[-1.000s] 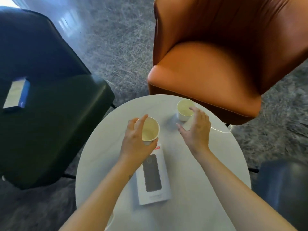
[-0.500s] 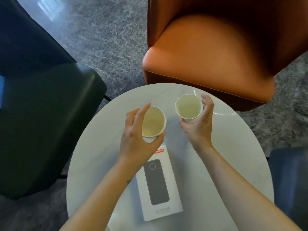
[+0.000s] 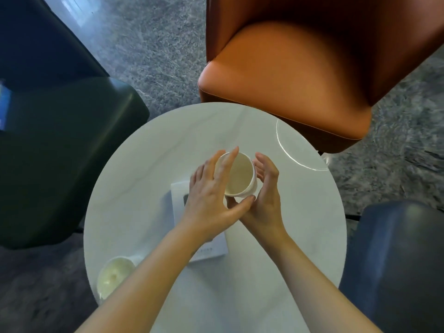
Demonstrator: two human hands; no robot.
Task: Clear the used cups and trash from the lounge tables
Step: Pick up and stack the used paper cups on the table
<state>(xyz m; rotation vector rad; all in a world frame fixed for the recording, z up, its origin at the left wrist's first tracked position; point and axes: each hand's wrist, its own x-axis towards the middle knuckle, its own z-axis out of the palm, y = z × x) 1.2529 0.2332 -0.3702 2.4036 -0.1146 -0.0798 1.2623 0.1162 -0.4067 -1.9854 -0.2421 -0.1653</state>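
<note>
Over the middle of the round white table (image 3: 144,188) I hold white paper cups (image 3: 240,173) between both hands, tilted toward me. It looks like one cup is nested inside the other, with a second rim showing at the lower right. My left hand (image 3: 211,195) wraps the left side with its thumb under the base. Cupped around the right side is my right hand (image 3: 266,195). A third white paper cup (image 3: 115,275) stands at the table's near left edge, partly hidden by my left forearm.
A white box (image 3: 209,251) with a dark device pictured on it lies on the table under my left wrist. An orange armchair (image 3: 288,80) stands behind the table, a black armchair (image 3: 60,140) on the left, a blue-grey seat (image 3: 396,260) on the right. The floor is grey carpet.
My hands came together, and the two cups that were held apart now sit as one stack between them. The view tilted down, which brought a third cup into sight at the near left.
</note>
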